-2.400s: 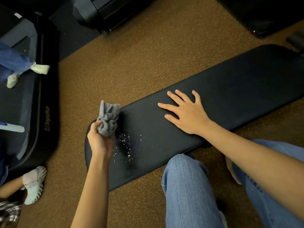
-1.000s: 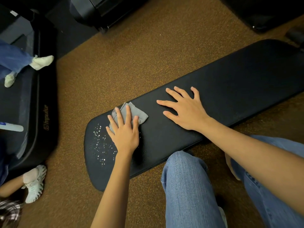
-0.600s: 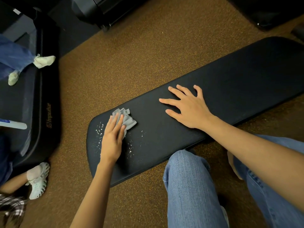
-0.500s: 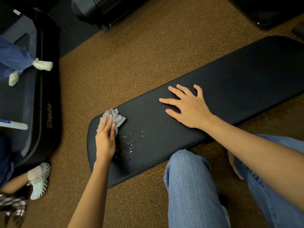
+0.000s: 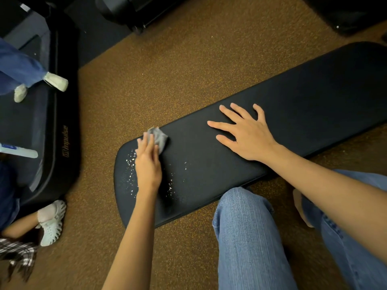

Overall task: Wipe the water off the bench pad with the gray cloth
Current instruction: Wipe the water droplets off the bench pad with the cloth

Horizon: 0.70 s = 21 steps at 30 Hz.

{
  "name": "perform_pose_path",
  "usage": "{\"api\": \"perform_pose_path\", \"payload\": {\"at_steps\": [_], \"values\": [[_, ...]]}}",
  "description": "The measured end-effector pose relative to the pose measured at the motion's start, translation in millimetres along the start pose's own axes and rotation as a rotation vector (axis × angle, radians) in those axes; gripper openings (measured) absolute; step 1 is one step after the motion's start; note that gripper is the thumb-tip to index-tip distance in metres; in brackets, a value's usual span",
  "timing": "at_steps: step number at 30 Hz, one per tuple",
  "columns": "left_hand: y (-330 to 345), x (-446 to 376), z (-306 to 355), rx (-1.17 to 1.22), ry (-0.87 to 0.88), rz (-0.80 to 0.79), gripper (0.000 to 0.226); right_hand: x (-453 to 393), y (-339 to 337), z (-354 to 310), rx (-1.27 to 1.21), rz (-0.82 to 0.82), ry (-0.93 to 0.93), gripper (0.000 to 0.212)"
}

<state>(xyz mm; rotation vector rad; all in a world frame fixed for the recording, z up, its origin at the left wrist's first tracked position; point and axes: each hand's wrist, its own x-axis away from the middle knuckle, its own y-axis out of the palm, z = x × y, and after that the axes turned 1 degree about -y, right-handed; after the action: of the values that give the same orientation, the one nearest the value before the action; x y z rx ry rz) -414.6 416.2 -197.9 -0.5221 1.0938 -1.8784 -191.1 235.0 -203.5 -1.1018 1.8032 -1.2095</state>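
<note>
The gray cloth (image 5: 158, 139) lies bunched on the bench pad (image 5: 293, 114), pinned under the fingertips of the left hand (image 5: 147, 164), with most of the wad showing just beyond and to the right of those fingers. The left hand lies flat with its fingers together, pressing the cloth down rather than gripping it. The right hand (image 5: 247, 135) rests well apart from it further along the surface, palm down with fingers spread and nothing under it, seemingly as a brace.

The cloth looks light, soft and limp; it crumples instead of keeping a shape, so it probably handles best spread under the palm or held as a wad in the fingers, since a loose edge would fold under. The pad looks firm, dark and finely textured, likely slick where wet. Water droplets (image 5: 130, 164) speckle it on both sides of the left hand and toward the wrist, so wiping appears unfinished.

On the dark treadmill (image 5: 65, 141) far left of the left hand, the brand lettering reads "impulse". No other writing is legible.
</note>
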Motion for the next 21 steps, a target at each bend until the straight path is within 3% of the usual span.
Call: {"api": "perform_pose_path", "payload": {"at_steps": [2, 9, 16, 21], "values": [[1, -1, 4, 0.020, -0.059, 0.031, 0.041, -1, 0, -1, -0.002, 0.006, 0.005, 0.044], [19, 30, 41, 0.056, 0.162, -0.076, 0.043, 0, -1, -1, -0.014, 0.017, 0.003, 0.043], [3, 0, 11, 0.030, -0.139, 0.056, 0.044, -2, -2, -1, -0.019, 0.008, 0.011, 0.044], [12, 17, 42, 0.197, -0.047, 0.020, 0.046, -1, -1, -1, -0.032, 0.011, 0.010, 0.043]]}}
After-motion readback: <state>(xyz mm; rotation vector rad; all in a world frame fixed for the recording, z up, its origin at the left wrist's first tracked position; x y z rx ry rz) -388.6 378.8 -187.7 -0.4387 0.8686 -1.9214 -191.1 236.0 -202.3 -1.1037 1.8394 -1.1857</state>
